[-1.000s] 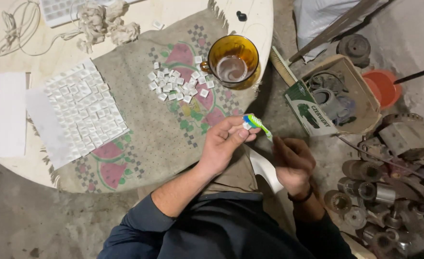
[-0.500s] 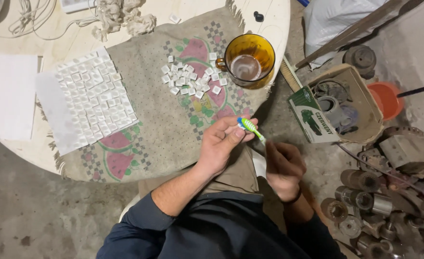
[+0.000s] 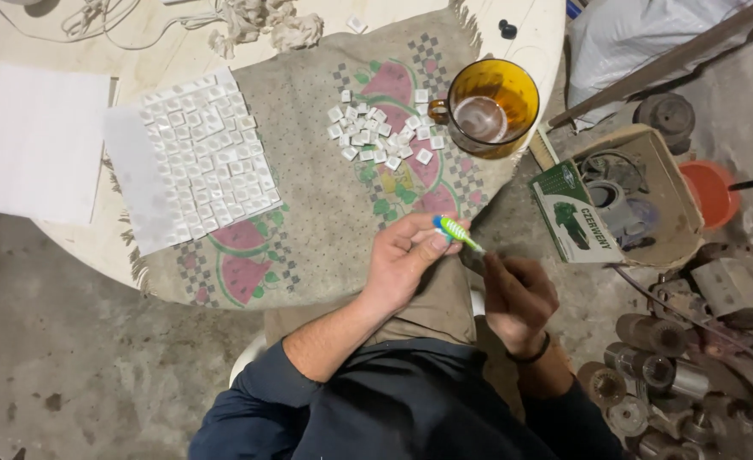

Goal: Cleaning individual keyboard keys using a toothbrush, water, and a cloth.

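Left hand (image 3: 406, 260) curled shut around a green and blue toothbrush (image 3: 455, 230), pinched between thumb and fingers, bristle end poking out to the right, held just past the table edge over the lap. Right hand (image 3: 517, 294) just beside it, lower right, fingers bent inward near the brush tip; can't tell if it grips anything. Dark band on the right wrist. Above the hands, a fringed cloth (image 3: 325, 221) with a watermelon print covers the round table (image 3: 530, 51). On the cloth: loose pile of small white tiles (image 3: 380, 136), amber glass mug (image 3: 489, 106) right of them, tile sheet (image 3: 206, 166) at left. White paper (image 3: 35, 140) far left.
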